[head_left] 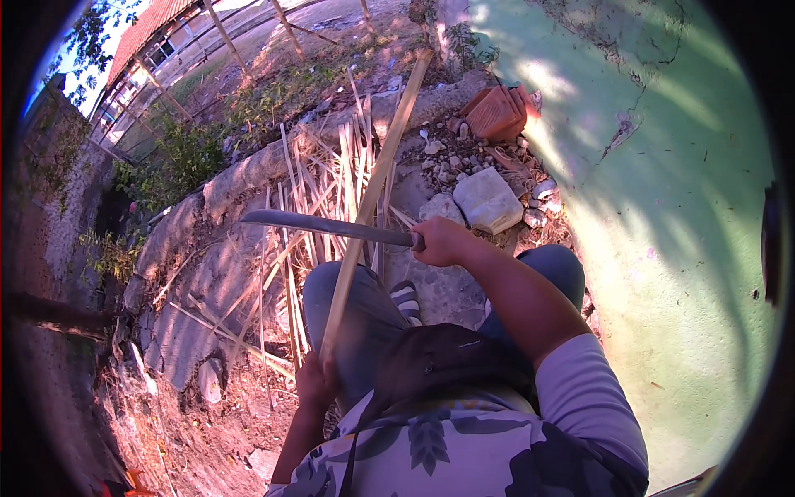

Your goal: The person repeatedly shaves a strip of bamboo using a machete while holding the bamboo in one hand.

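Note:
My right hand (440, 242) is closed round the handle of a machete (331, 228). Its long grey blade points left and lies across a bamboo strip (385, 161); whether the edge touches the strip I cannot tell. The long pale strip slants from my lap up to the far ground. Its near end is gripped in my left hand (315, 379), beside my left knee. Many thin split bamboo strips (290, 273) lie in a loose pile on the ground beyond and left of my legs.
A whitish stone block (489, 201) and small rubble lie ahead to the right, with orange roof tiles (497, 113) behind them. A green wall (662, 207) runs along my right side. Bushes (178, 157) grow at the far left, beyond a low earthen ledge (273, 161).

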Demonstrator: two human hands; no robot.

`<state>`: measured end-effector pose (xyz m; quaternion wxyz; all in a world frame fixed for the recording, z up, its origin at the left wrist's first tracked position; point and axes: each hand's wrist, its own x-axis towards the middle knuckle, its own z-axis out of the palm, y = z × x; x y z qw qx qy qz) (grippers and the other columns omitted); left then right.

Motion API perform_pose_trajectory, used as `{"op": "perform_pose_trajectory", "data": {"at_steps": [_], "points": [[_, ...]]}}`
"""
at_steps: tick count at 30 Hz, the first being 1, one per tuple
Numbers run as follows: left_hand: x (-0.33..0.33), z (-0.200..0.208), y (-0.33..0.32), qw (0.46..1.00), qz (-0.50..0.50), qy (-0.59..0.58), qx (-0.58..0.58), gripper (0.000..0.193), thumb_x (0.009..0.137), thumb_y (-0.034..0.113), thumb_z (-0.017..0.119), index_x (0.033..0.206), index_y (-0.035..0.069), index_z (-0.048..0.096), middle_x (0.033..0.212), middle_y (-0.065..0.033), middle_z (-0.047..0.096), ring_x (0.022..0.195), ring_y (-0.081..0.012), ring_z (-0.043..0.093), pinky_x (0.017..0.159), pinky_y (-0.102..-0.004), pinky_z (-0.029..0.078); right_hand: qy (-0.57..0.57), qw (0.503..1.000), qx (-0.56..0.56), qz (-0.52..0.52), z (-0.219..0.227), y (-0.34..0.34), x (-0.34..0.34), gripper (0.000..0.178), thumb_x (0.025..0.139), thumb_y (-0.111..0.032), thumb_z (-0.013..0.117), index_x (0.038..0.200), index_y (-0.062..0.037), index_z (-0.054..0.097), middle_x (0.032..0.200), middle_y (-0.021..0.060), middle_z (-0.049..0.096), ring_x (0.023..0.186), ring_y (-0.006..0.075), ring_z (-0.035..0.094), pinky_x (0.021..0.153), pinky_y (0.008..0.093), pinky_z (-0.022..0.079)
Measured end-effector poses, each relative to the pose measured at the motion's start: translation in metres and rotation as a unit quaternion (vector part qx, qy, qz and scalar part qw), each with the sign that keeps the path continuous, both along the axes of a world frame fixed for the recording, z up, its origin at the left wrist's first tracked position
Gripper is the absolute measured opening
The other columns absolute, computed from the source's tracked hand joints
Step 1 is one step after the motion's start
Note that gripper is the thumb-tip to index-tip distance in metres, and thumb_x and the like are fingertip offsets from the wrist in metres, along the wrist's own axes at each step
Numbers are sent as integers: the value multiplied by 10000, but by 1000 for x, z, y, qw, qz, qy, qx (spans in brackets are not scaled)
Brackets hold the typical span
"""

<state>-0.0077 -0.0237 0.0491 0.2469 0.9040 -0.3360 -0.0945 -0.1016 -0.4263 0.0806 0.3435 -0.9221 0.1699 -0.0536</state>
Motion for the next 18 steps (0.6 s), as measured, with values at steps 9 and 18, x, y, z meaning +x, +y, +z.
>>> {"op": "perform_pose_trajectory", "data": {"at_steps": [9, 18], "points": [[1, -2, 1, 1000, 1, 2, 9, 399, 946, 416, 517, 969, 18, 540, 695, -270, 606, 681, -502, 610, 595, -571, 470, -1, 1000, 15, 9, -6, -3, 1, 145, 732, -238, 694, 774, -104, 662, 776, 135, 680, 776, 343, 670, 709, 444, 526], [1, -2, 0, 1000, 15, 13, -7, 375, 933, 395, 536, 957, 20, 548, 694, -259, 610, 675, -493, 614, 589, -564, 472, -9, 1000, 7, 12, -6, -2, 2, 192, 718, -246, 708, 809, -81, 667, 780, 146, 679, 777, 350, 670, 715, 446, 530]]}}
